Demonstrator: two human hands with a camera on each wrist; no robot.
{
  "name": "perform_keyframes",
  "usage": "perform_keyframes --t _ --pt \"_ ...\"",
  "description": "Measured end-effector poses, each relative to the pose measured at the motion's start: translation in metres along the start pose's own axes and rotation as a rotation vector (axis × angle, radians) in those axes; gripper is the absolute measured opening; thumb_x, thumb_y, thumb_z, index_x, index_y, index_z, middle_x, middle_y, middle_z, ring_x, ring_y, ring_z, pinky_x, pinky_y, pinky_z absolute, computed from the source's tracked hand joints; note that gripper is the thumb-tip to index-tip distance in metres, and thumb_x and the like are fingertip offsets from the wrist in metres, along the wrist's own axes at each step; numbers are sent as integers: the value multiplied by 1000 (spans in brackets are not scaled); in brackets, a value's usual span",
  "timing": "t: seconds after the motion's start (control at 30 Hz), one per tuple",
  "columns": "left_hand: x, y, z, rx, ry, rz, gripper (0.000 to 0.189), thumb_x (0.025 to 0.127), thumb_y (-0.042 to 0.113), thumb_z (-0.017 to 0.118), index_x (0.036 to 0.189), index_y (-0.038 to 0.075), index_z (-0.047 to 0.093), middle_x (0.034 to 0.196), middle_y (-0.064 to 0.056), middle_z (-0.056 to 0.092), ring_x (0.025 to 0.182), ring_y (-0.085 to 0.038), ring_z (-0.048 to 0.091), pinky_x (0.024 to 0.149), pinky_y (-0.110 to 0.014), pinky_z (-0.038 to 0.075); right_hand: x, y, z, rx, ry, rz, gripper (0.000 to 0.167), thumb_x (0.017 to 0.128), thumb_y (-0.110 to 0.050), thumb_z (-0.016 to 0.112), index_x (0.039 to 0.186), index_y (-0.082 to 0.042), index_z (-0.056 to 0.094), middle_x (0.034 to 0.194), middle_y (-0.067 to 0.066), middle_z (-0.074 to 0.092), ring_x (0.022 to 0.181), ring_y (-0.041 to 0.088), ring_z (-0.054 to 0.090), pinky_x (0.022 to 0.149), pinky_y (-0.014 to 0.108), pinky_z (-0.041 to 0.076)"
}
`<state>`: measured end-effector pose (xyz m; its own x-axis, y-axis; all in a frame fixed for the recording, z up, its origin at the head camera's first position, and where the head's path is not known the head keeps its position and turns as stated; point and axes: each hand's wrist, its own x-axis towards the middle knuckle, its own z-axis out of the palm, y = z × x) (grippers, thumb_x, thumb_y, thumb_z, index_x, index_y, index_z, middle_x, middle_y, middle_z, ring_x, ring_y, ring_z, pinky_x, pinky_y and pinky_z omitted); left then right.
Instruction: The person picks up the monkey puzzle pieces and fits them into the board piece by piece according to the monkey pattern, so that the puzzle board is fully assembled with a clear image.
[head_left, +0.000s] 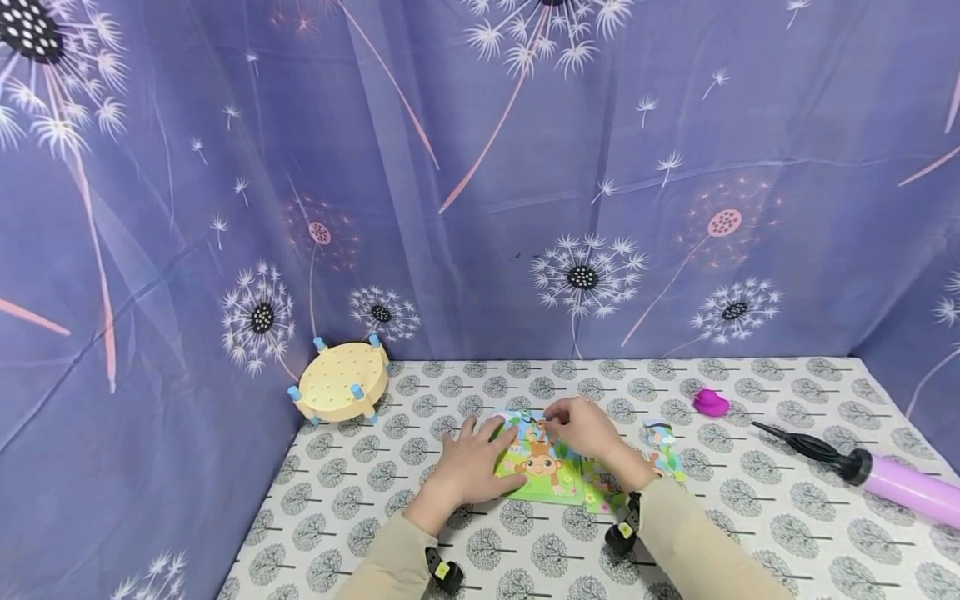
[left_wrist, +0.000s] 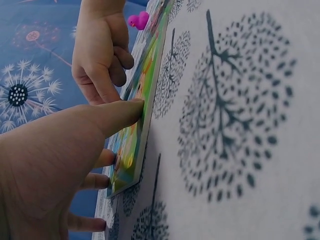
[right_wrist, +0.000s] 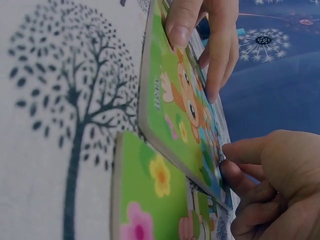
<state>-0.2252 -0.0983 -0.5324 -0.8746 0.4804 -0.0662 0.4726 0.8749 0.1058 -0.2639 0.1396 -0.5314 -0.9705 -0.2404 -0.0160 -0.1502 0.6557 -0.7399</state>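
A flat puzzle board point(head_left: 538, 465) with a cartoon monkey on green grass lies on the patterned cloth. My left hand point(head_left: 474, 468) is spread over its left side, thumb resting on the near edge and fingers toward the far side. At the board's upper right, my right hand point(head_left: 588, 429) has thumb and index fingertips close together on the picture; I cannot tell whether they pinch a piece. A second picture panel point(right_wrist: 150, 180), with pink and yellow flowers, lies against the board's right side, partly under my right forearm. Farther right is another picture part point(head_left: 660, 437), half covered by that arm.
A yellow oval stand point(head_left: 343, 383) with blue-tipped legs sits at the back left. At the right are a small magenta duck-like toy point(head_left: 711, 403) and a lilac hand pump point(head_left: 911, 492) with a black nozzle. A purple dandelion curtain point(head_left: 480, 250) rises behind the table.
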Motion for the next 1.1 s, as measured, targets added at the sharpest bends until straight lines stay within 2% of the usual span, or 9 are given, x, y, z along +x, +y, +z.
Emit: perform_keyframes --t 0.27,0.37,0.53,0.7,0.87,1.1 --pt "1 2 1 49 1 6 84 94 76 50 162 29 38 166 -2 35 149 -43 32 106 -79 34 -2 9 -4 25 17 -19 23 95 -11 72 116 -4 75 83 -4 70 67 12 60 62 29 51" --pt "1 3 2 71 7 10 84 95 76 48 162 27 39 166 -3 35 150 -41 32 108 -78 33 -5 16 -12 18 38 -44 23 96 -11 71 117 -2 75 89 -2 71 66 10 58 55 27 49" --pt "2 5 5 114 14 25 86 95 79 43 163 25 38 168 -3 32 151 -38 31 109 -77 32 -17 32 -32 15 78 -56 25 97 -13 71 119 -1 74 94 0 72 57 11 54 43 25 43" --pt "3 12 8 118 16 64 88 95 81 40 164 27 35 170 -1 28 152 -39 29 111 -78 28 -34 54 -57 -9 132 -54 26 97 -15 73 119 0 73 95 4 72 60 14 56 47 27 46" --pt "5 19 11 121 15 110 91 93 85 37 165 31 30 171 0 24 154 -38 26 113 -77 25 -54 74 -79 -10 151 19 31 98 -19 73 122 1 71 99 7 72 59 16 57 45 29 47" --pt "9 27 11 121 -2 107 94 89 90 36 166 37 25 172 -1 22 153 -42 25 112 -78 27 -76 96 -96 -86 189 79 41 94 -32 79 119 0 71 92 0 68 75 15 62 63 32 50"
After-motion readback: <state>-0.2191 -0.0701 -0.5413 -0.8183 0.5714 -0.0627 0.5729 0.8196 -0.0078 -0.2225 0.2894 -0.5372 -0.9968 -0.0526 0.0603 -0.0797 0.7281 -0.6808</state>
